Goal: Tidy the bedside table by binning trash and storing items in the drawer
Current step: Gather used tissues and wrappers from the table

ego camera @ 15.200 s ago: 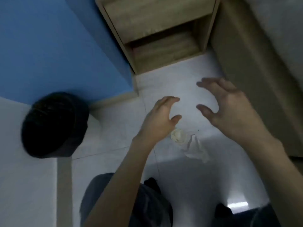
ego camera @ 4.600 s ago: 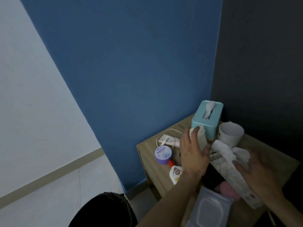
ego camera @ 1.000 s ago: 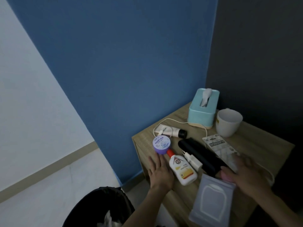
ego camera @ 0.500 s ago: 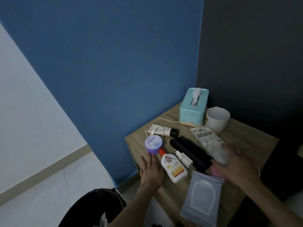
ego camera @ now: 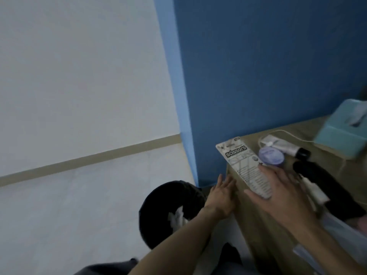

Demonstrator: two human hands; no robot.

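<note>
Beside the wooden worktop, the round black bin holds crumpled white tissue. Your right grip pinches the white scissors card over the worktop's corner; your left grip lies spread against its edge.

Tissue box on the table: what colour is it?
The tissue box is light turquoise, seen best in the head view.

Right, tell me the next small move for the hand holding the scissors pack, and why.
Probably carry the scissors pack left and down until it hangs over the black bin. The right hand holds it at the corner of the table nearest the bin, which stands open on the floor below.
</note>
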